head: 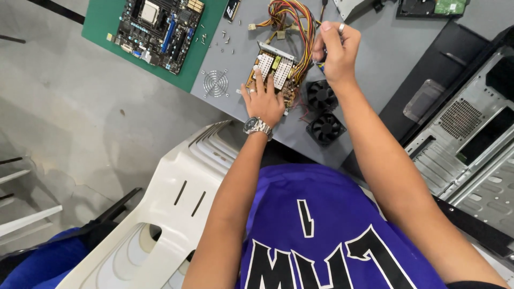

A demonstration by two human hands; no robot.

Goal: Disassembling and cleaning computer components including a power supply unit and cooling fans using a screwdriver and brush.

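Note:
My left hand [264, 99], with a wristwatch on the wrist, lies flat on a bare power supply circuit board [273, 69] with white heat sinks, pressing it on the grey table [375, 64]. Above the board's right side, my right hand [337, 51], wearing a ring, is closed around a thin tool whose blue tip shows near the board. A bundle of red, yellow and orange wires [292, 18] runs from the board toward the far edge.
Two black fans [322, 109] lie right of the board, a round wire fan grille [216, 83] and loose screws to its left. A motherboard [158, 29] rests on a green mat. An open metal computer case [471, 139] stands right. A white plastic chair [176, 203] is below.

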